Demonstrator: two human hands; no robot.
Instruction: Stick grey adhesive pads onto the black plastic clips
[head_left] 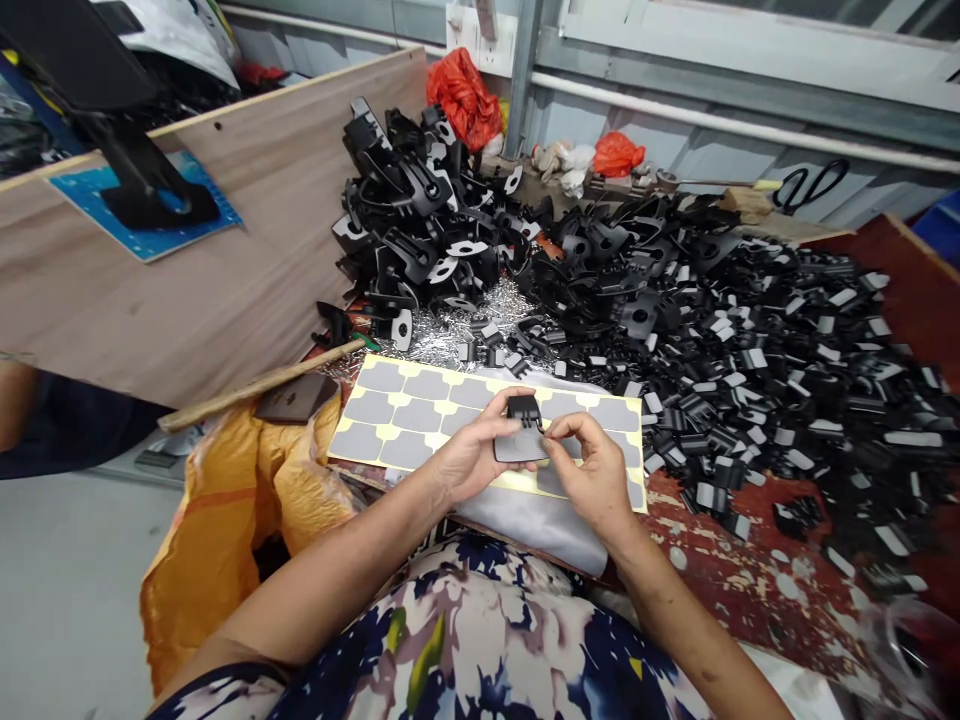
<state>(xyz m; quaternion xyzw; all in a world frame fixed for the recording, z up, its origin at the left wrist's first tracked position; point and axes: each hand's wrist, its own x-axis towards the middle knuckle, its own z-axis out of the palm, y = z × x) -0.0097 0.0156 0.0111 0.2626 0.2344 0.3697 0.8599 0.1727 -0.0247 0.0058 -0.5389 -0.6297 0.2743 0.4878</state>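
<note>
You had one black clip (517,447) in work, held just over the sticker sheet (383,440), in front of you. Left hand (476,450) gripped its plate; right hand (596,478) pinched thumb to finger at its right edge, on what I couldn't tell. Block and plate looked joined, so probably partway. Heaped black parts (697,310) beyond and right suggested plenty left. Block end pointed away from you, plate end toward; long axis seemingly fore-and-aft, partly finger-covered.

Held clip (523,409): smooth matt plastic; sticker sheet (385,431): paper-like; pins (439,332): shiny metal; partition board (289,250): smooth wood; worktop (712,570): rough, flaking paint
</note>
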